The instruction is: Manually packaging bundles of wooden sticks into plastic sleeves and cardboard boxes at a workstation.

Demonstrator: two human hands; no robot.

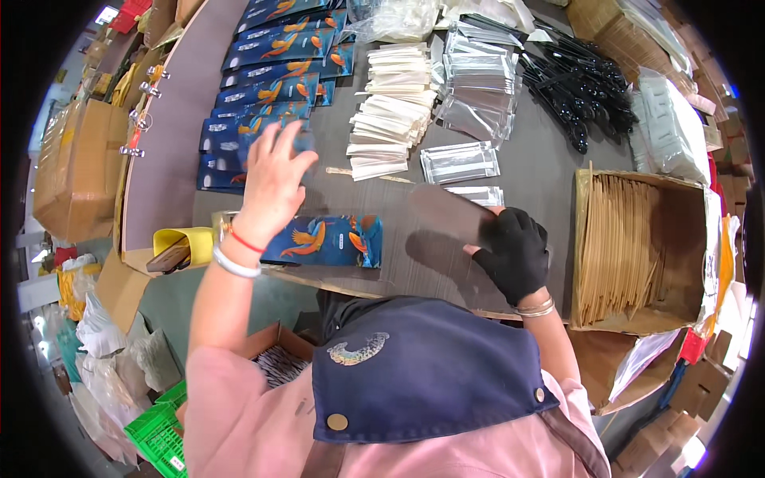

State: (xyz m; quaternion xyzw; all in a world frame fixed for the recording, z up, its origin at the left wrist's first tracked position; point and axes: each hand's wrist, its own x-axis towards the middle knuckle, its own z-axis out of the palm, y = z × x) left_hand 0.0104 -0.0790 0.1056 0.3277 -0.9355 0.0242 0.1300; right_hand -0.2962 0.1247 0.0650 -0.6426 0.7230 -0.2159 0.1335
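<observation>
My left hand (271, 179), bare with a red string and a white bangle at the wrist, hovers with fingers spread over the near end of a row of blue pouches (267, 84) printed with orange birds. It holds nothing. One such blue pouch (328, 240) lies flat on the grey table just below that hand. My right hand (516, 253), in a black glove, pinches the edge of a flat translucent bag (446, 213) held just above the tabletop. A small clear packet (476, 194) lies right beside its fingertips.
Behind are stacked white paper packets (390, 111), clear packets (478, 88) and a heap of black plastic cutlery (586, 80). A cardboard box (685, 239) of wooden sticks stands at the right. A yellow holder (182, 239) sits at the table's left edge. Cartons and a green crate (155, 434) stand below.
</observation>
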